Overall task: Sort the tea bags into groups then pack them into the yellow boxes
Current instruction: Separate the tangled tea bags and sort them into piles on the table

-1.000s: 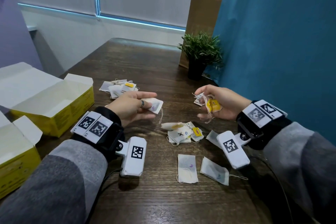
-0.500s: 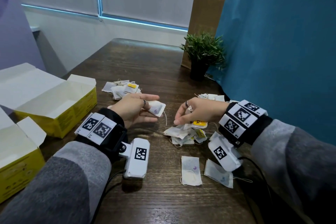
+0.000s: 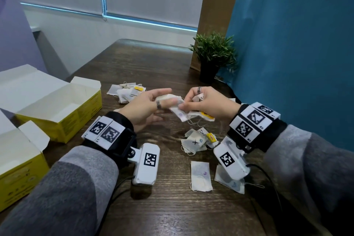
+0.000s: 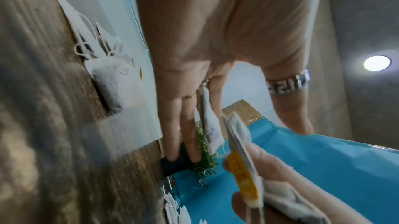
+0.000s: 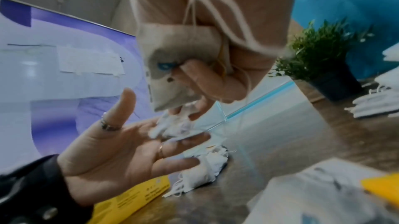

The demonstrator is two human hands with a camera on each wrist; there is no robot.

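Observation:
Both hands meet above the table's middle. My left hand [image 3: 153,105] has nearly straight fingers and keeps a purple-marked tea bag [image 3: 179,114] wedged between two fingers [image 4: 187,125]. My right hand [image 3: 206,103] grips a small bunch of tea bags [image 5: 170,67] with a yellow tag [image 3: 206,116], and its fingertips touch the left hand's bag. Two open yellow boxes [image 3: 57,120] [image 3: 17,170] stand at the left. Tea bag piles lie at the far middle [image 3: 126,92] and under the right wrist [image 3: 197,141].
Two single tea bags [image 3: 200,177] [image 3: 229,181] lie near the front, the right one partly under the wrist camera. A further pile [image 5: 371,101] sits to the right of my right hand. A potted plant [image 3: 212,57] stands by the blue curtain [image 3: 287,53].
My right hand dropped onto the middle pile, came up gripping tea bags, and moved left to meet my left hand. The left hand kept its purple-marked bag and rose slightly.

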